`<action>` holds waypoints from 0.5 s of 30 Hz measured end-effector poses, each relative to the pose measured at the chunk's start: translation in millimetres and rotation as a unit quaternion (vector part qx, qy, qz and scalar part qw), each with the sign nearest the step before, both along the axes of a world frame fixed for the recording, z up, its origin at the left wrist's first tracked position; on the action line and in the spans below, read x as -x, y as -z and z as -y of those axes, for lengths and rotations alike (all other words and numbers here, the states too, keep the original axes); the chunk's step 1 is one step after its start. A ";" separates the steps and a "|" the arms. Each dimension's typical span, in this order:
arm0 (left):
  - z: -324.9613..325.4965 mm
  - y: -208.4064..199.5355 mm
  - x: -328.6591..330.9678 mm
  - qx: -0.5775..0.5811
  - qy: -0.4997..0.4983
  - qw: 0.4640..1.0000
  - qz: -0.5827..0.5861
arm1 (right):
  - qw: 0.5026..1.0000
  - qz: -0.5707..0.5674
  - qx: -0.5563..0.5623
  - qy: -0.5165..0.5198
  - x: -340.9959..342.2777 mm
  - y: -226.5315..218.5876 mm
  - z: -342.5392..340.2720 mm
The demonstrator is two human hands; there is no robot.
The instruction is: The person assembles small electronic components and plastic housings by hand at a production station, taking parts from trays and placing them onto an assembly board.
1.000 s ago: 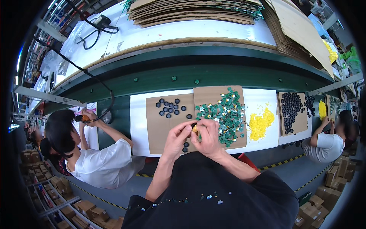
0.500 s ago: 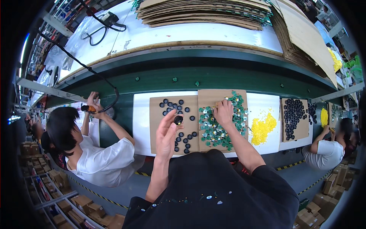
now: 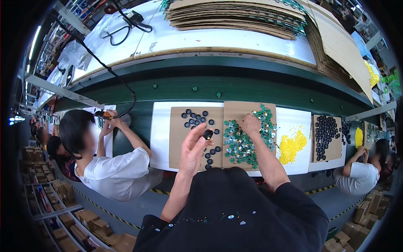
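My left hand [image 3: 193,152] is raised over a cardboard sheet [image 3: 178,147] and pinches a round black cap [image 3: 208,134] between thumb and fingers. The cap's open side faces up, with a small yellow spot inside. Several similar black caps [image 3: 192,115] lie on that sheet. To the right, my right hand [image 3: 251,125] reaches down into a heap of small green circuit boards [image 3: 241,147] on a second cardboard sheet. Its fingers are bent together at the heap's upper edge; what they grip, if anything, is hidden.
Right of the boards lies a pile of small yellow pieces [image 3: 292,147], then more black caps [image 3: 325,134]. A green conveyor belt [image 3: 252,94] runs behind, carrying a few boards. A co-worker in white [image 3: 113,176] holds an orange-black driver on the left; another person [image 3: 359,176] works at right.
The view has shifted slightly, moving the scene right and down. My hands keep nearly the same places over the sheets. The left co-worker's hands have come together by the driver.
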State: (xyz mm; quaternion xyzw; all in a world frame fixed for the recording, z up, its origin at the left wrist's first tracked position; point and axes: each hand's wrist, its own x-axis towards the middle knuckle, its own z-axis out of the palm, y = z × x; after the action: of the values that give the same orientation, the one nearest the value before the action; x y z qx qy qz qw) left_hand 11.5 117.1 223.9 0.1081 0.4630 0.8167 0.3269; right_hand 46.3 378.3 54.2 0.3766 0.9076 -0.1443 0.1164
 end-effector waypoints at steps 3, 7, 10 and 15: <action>0.1 -1.5 -0.1 -0.020 0.002 1.000 0.007 | 0.966 -0.129 0.200 0.099 -18.9 -6.5 -6.5; -3.3 -3.1 -1.6 -0.027 0.009 1.000 0.009 | 0.860 -0.296 0.388 0.152 -38.6 -29.8 3.3; -6.7 -5.3 -3.6 -0.026 0.015 1.000 0.008 | 0.745 -0.411 0.497 0.167 -50.4 -69.7 19.0; -12.9 -14.3 -8.1 -0.009 0.024 1.000 -0.008 | 0.645 -0.442 0.607 0.143 -58.8 -162.7 63.5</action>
State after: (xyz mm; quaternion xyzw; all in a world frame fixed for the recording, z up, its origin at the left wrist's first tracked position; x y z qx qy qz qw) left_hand 19.6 130.0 238.2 0.1289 0.4558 0.8117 0.3416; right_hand 105.1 314.8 216.9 0.2382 0.4953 -0.8270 -0.1186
